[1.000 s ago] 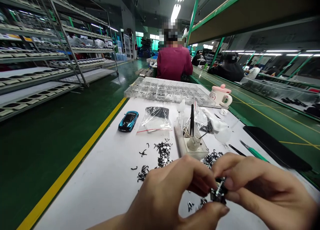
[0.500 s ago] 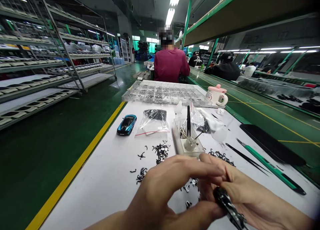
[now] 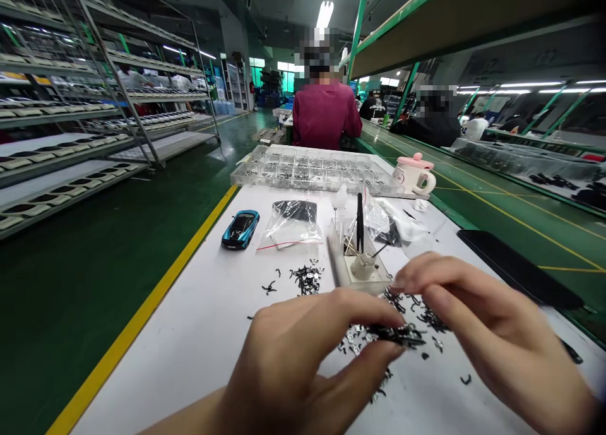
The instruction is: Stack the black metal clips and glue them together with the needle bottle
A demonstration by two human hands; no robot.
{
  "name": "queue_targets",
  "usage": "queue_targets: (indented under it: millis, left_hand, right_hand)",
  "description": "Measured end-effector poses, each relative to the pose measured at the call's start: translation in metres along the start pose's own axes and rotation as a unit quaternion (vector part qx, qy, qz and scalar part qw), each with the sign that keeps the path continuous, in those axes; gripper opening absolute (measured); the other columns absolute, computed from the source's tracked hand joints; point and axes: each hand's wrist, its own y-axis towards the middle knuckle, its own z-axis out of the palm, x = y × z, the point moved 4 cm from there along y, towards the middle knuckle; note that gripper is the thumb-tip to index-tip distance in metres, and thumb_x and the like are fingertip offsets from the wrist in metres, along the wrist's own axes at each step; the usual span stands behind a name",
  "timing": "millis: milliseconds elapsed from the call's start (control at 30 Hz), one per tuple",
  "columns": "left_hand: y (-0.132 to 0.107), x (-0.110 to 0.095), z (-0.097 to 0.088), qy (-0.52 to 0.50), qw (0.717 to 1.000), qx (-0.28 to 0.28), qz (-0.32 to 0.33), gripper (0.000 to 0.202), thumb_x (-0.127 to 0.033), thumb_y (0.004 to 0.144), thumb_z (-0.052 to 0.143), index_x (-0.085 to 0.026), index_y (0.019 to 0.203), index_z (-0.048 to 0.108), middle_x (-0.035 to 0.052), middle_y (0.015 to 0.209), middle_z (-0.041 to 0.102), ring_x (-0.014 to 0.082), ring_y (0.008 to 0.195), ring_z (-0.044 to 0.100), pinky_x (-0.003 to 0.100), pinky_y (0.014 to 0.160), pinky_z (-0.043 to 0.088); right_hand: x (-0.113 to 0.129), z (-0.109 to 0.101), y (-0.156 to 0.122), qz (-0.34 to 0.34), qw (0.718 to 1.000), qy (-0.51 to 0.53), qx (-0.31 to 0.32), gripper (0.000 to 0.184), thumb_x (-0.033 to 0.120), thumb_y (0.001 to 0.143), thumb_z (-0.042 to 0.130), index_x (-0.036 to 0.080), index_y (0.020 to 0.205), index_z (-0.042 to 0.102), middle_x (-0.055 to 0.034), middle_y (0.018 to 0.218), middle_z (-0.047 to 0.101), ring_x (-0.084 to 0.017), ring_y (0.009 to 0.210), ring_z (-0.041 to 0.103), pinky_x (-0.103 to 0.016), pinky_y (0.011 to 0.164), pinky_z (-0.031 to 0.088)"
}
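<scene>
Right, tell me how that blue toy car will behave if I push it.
It will probably roll easily: the blue toy car seems to sit on its wheels on the smooth white table top. Its low, wide body makes tipping unlikely. It looks small and light, so a firm push might send it far.

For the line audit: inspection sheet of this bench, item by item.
surface: white workbench top, yellow stripe along its edge.
job's things: black-and-silver small parts held at the left hand; more lie loose around.
clutter: blue model car, plastic bag of black parts, clear compartment tray, pink-lidded mug.
grippers: left hand pinches between its fingers; right hand curled just above the parts.
cables: nothing seen.
surroundings: co-worker in maroon top beyond the tray; metal shelving racks on the left.
</scene>
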Motion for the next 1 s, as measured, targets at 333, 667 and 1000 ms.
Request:
queue_targets:
  millis: [333, 667, 1000]
  left_hand:
    - [-0.002, -0.011, -0.004, 0.188, 0.959, 0.023, 0.212, 0.012, -0.015, 0.104, 0.054, -0.013, 0.111, 0.064, -0.0029, 0.101, 0.079, 0.0019, 0.100, 0.071, 0.005, 0.106, 0.043]
    - [0.007, -0.017, 0.001, 0.185, 0.971, 0.034, 0.147, 0.018, -0.040, 0.097, 0.063, -0.025, 0.101, 0.074, 0.0040, 0.088, 0.077, 0.0217, 0.092, 0.076, 0.027, 0.079, 0.064]
    - [0.006, -0.010, 0.006, 0.158, 0.982, 0.018, 0.106, 0.021, -0.044, 0.093, 0.065, -0.025, 0.087, 0.071, 0.0029, 0.077, 0.072, 0.0189, 0.082, 0.074, 0.024, 0.072, 0.062]
  right_hand:
    - [0.021, 0.016, -0.027, -0.207, 0.951, -0.231, -0.008, 0.041, -0.009, 0.091, 0.050, 0.021, 0.117, 0.059, -0.0041, 0.118, 0.056, -0.013, 0.113, 0.057, -0.025, 0.105, 0.044]
    - [0.013, 0.013, -0.033, -0.173, 0.969, -0.176, 0.007, 0.044, -0.004, 0.093, 0.054, 0.026, 0.124, 0.062, -0.0029, 0.121, 0.060, -0.012, 0.114, 0.059, -0.019, 0.106, 0.046]
    - [0.010, -0.003, -0.011, -0.175, 0.966, -0.187, -0.019, 0.011, 0.028, 0.092, 0.075, 0.027, 0.103, 0.076, -0.0104, 0.094, 0.073, -0.025, 0.086, 0.075, -0.029, 0.068, 0.065]
